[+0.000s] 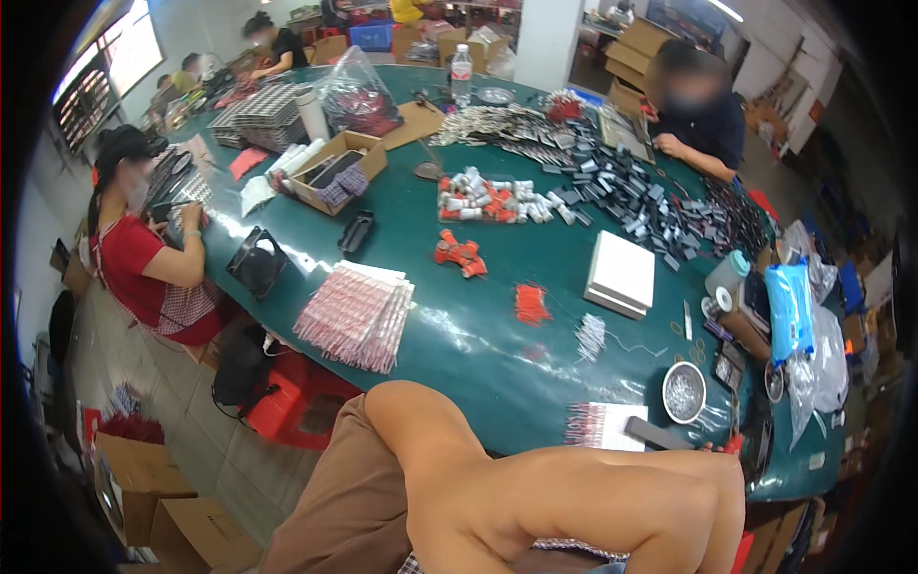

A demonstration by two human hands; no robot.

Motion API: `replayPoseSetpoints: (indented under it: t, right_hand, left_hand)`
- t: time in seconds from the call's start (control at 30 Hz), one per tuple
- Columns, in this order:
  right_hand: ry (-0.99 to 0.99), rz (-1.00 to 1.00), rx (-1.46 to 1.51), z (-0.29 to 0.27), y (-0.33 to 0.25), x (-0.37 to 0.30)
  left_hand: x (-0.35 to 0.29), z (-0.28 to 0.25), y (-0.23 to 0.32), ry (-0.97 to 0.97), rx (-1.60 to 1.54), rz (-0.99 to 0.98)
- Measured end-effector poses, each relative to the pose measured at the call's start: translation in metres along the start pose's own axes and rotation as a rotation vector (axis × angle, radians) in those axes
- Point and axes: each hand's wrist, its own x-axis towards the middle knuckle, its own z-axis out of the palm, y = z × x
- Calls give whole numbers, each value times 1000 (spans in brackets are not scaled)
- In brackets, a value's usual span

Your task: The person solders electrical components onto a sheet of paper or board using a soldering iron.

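White card (622, 416) with reddish strips (584, 424) sits on the table (478, 320), just past the bare arms (574, 493). Can't make out either hand well enough to tell spread from pinching, tbh.

Bright light was cast by a blown-out window (137, 46) at ten o'clock and a ceiling tube (726, 10) toward one, the green tabletop (516, 402) was streaked by glare toward nine, and outer edges were bowed within black corners.
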Motion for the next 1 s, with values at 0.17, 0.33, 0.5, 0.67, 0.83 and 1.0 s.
replayPoseSetpoints:
  t: [0.17,0.33,0.5,0.67,0.83,1.0]
  right_hand:
    - [18,5,-49,0,2,5]
    - [120,-77,-115,-28,-10,11]
    - [61,-81,-86,19,12,13]
    - [89,-52,75,44,26,8]
    - [97,-24,68,53,24,-8]
    - [65,22,100,53,28,-6]
  left_hand:
    - [-4,20,22,4,42,25]
    - [-33,24,46,-7,212,-326]
    - [-134,28,34,631,254,-751]
    - [-315,45,-12,748,538,-1511]
    - [-449,33,-47,1037,1173,-1923]
    - [-473,15,-76,1271,1227,-1353]
